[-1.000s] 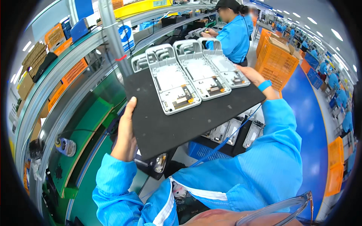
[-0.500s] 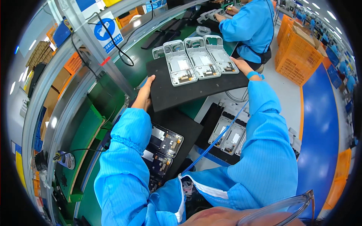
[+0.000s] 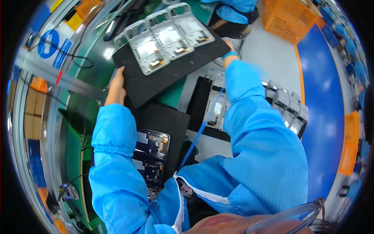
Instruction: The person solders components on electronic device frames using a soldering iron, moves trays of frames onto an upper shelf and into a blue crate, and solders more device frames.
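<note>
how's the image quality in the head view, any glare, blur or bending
Head view: heavy fisheye bending, the conveyor rails curve toward a black rim; ceiling light glares on the green belt and the silvery frames on the black tray; left hand reasonably sharp, right hand mostly hidden behind the tray; the glasses rim at the bottom is blurred.
</note>
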